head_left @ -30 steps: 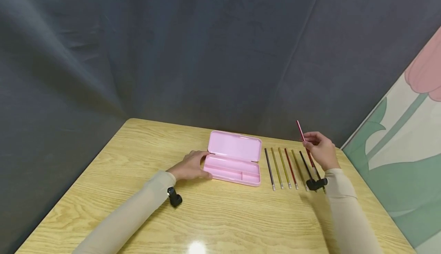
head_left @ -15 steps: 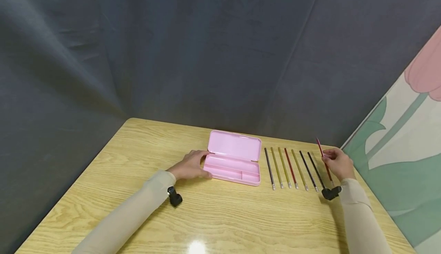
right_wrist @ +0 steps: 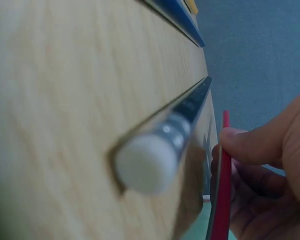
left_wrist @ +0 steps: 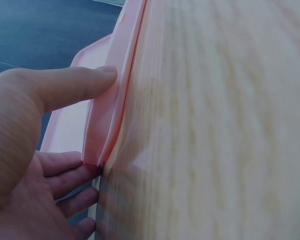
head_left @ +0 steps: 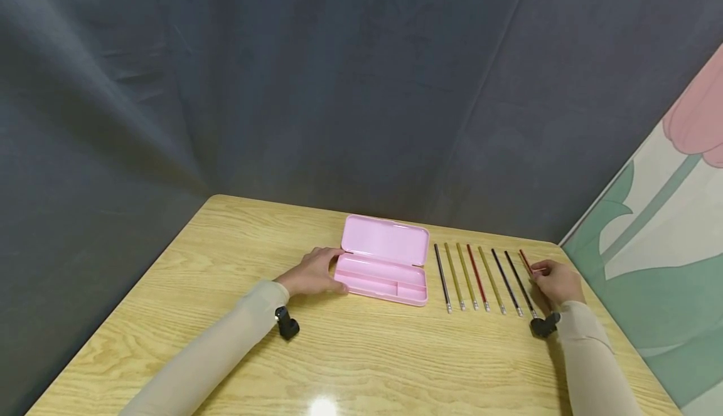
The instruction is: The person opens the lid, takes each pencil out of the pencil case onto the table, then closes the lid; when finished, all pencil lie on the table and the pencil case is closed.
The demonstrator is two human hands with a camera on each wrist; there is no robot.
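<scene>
A pink pencil case (head_left: 385,240) lies open on the table, its lid folded back and its compartments bare. My left hand (head_left: 312,272) holds its left end: in the left wrist view the thumb presses the front wall of the case (left_wrist: 104,120) while the fingers touch the end corner. At the far right, my right hand (head_left: 561,283) pinches a red pencil (head_left: 526,261) between thumb and fingers, low over the table. Just left of it lies a black pencil (head_left: 520,283), whose white eraser (right_wrist: 146,164) looms large in the right wrist view.
Several more pencils lie in a spaced row, erasers toward me, including a yellow pencil (head_left: 492,280) and another red pencil (head_left: 477,278). A dark curtain (head_left: 361,90) hangs behind the wooden table (head_left: 361,359); a flower-patterned cloth (head_left: 666,265) borders the right side.
My right hand has carried the red pencil rightward past the row, then lowered it toward the table at the row's right end. The left hand and pencil case have stayed put.
</scene>
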